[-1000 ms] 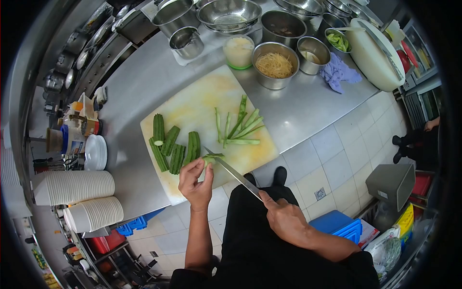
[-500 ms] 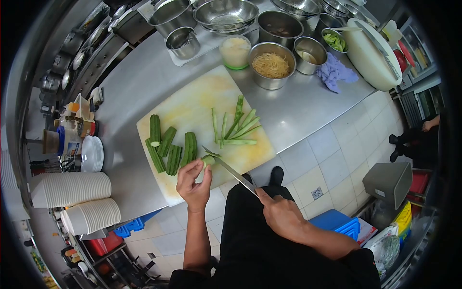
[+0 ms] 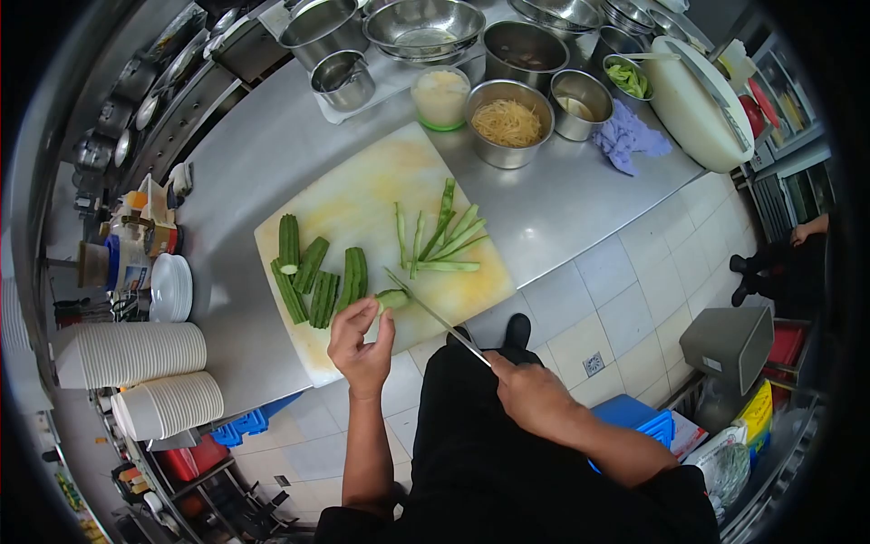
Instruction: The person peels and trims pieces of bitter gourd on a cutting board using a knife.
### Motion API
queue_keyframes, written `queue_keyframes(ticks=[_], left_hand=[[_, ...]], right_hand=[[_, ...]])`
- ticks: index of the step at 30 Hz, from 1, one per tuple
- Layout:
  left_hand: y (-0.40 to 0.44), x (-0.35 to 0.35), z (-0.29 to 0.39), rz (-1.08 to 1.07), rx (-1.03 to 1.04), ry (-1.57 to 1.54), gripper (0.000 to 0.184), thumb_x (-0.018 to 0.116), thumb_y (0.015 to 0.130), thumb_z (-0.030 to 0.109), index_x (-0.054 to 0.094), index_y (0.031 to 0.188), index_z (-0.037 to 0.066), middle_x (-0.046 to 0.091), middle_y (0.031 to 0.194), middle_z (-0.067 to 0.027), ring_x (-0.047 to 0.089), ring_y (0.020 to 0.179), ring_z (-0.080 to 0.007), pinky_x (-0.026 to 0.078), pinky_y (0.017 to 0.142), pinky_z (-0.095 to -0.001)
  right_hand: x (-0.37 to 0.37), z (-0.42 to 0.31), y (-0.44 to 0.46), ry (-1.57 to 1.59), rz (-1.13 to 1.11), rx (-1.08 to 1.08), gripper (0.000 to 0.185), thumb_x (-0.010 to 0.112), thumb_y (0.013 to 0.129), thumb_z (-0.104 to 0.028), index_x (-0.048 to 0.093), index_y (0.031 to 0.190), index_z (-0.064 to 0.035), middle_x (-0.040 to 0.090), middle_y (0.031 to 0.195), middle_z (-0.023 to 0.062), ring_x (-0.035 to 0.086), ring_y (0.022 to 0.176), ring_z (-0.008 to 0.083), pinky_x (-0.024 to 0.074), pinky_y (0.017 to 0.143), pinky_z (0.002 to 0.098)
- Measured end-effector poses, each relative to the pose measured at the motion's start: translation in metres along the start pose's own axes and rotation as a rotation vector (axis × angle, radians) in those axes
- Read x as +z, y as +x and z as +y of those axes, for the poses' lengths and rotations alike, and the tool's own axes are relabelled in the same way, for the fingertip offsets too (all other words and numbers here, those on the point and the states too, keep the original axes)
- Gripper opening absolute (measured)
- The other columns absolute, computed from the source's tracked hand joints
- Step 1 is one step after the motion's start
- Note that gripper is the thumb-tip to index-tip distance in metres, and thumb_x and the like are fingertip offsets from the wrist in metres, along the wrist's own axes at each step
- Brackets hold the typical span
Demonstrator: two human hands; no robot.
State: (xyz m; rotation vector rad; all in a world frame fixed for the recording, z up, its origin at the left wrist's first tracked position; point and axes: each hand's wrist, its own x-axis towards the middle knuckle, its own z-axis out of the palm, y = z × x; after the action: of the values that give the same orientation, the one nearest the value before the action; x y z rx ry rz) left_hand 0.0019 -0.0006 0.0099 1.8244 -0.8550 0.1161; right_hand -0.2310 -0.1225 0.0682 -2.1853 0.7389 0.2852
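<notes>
My left hand pinches a pale green peeled gourd piece by its near end, above the front part of a white cutting board. Wrapped around a handle, my right hand grips a long knife. The knife's blade points up and left, its tip at the far end of the piece. Several dark green ridged gourd pieces lie on the board just beyond my left hand. Thin green peel strips are spread over its right side.
Behind the board stand a steel pot of yellow shreds, a green-based tub and several steel bowls. A purple cloth lies at the right. Stacked white bowls line the left. Another person is at the far right.
The gourd piece has turned so that its long side shows. The knife blade has tilted to a thinner profile, and its tip has shifted slightly up beside the piece.
</notes>
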Motion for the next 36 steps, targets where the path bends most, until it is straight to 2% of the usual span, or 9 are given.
queue_keyframes(ticks=[2,5,6,9,11,17,21,24,36], left_hand=[[0.003,-0.002,0.007,-0.011,-0.139,-0.112,0.030,0.077,0.081,-0.008,0.070,0.110,-0.004,0.067,0.118,-0.0163,0.068,0.105,-0.0220,0.058,0.089,-0.0300],[-0.002,-0.005,-0.006,-0.033,-0.181,-0.202,0.034,0.073,0.084,-0.010,0.067,0.117,-0.004,0.063,0.126,-0.0167,0.065,0.111,-0.0206,0.058,0.093,-0.0295],[-0.002,-0.006,-0.006,-0.028,-0.177,-0.193,0.034,0.073,0.084,-0.010,0.067,0.117,-0.004,0.063,0.126,-0.0167,0.065,0.111,-0.0206,0.058,0.093,-0.0295],[0.000,-0.005,-0.004,-0.028,-0.094,-0.131,0.031,0.073,0.085,-0.009,0.068,0.116,-0.005,0.063,0.125,-0.0170,0.065,0.110,-0.0201,0.059,0.092,-0.0298],[-0.002,-0.002,-0.004,-0.001,-0.130,-0.145,0.029,0.074,0.086,-0.008,0.068,0.114,-0.005,0.062,0.123,-0.0163,0.066,0.108,-0.0204,0.060,0.090,-0.0294],[0.002,0.002,0.002,0.013,-0.127,-0.188,0.027,0.075,0.085,-0.008,0.072,0.111,-0.004,0.064,0.117,-0.0159,0.067,0.105,-0.0214,0.062,0.086,-0.0295],[0.002,0.003,0.002,0.023,-0.113,-0.181,0.023,0.076,0.084,-0.008,0.073,0.107,-0.004,0.066,0.114,-0.0157,0.068,0.103,-0.0219,0.061,0.083,-0.0294],[0.000,0.002,-0.009,-0.031,0.018,-0.086,0.024,0.071,0.085,-0.013,0.070,0.108,-0.006,0.062,0.118,-0.0179,0.068,0.098,-0.0196,0.059,0.080,-0.0276],[0.001,-0.001,-0.011,-0.032,0.020,-0.063,0.020,0.071,0.085,-0.013,0.071,0.103,-0.006,0.063,0.116,-0.0164,0.069,0.095,-0.0181,0.059,0.078,-0.0265]], right_hand=[[-0.003,0.013,0.006,0.340,0.001,-0.040,0.045,0.054,0.095,-0.010,0.055,0.140,-0.0111,0.064,0.076,0.0223,0.064,0.063,0.0374,0.0527,0.064,0.0459],[-0.034,0.002,0.010,0.396,-0.162,0.052,0.040,0.053,0.096,-0.011,0.056,0.136,-0.0044,0.066,0.084,0.0284,0.066,0.080,0.0454,0.0526,0.072,0.0489],[-0.027,0.004,0.010,0.399,-0.056,-0.041,0.043,0.055,0.098,-0.018,0.055,0.141,-0.0186,0.055,0.065,0.0185,0.055,0.055,0.0317,0.0474,0.059,0.0390],[-0.037,-0.002,0.000,0.349,-0.065,-0.064,0.043,0.057,0.099,-0.020,0.054,0.142,-0.0169,0.060,0.071,0.0205,0.060,0.059,0.0350,0.0493,0.061,0.0407],[-0.029,-0.001,-0.009,0.330,0.061,-0.155,0.047,0.061,0.098,-0.017,0.052,0.143,-0.0109,0.070,0.095,0.0221,0.067,0.073,0.0427,0.0548,0.067,0.0451],[-0.031,-0.012,-0.037,0.113,0.161,-0.184,0.050,0.062,0.095,-0.016,0.052,0.144,-0.0071,0.062,0.071,0.0215,0.064,0.062,0.0411,0.0541,0.057,0.0498],[-0.029,-0.017,-0.049,0.063,0.186,-0.145,0.051,0.065,0.092,-0.010,0.056,0.143,-0.0140,0.060,0.073,0.0191,0.062,0.059,0.0371,0.0530,0.055,0.0467],[-0.026,-0.018,-0.055,-0.024,0.183,-0.191,0.054,0.061,0.092,-0.013,0.054,0.145,-0.0085,0.059,0.072,0.0210,0.065,0.055,0.0370,0.0562,0.049,0.0440],[-0.021,-0.024,-0.063,-0.062,0.208,-0.198,0.054,0.062,0.090,-0.011,0.055,0.143,-0.0051,0.057,0.070,0.0214,0.063,0.050,0.0349,0.0544,0.046,0.0429]])
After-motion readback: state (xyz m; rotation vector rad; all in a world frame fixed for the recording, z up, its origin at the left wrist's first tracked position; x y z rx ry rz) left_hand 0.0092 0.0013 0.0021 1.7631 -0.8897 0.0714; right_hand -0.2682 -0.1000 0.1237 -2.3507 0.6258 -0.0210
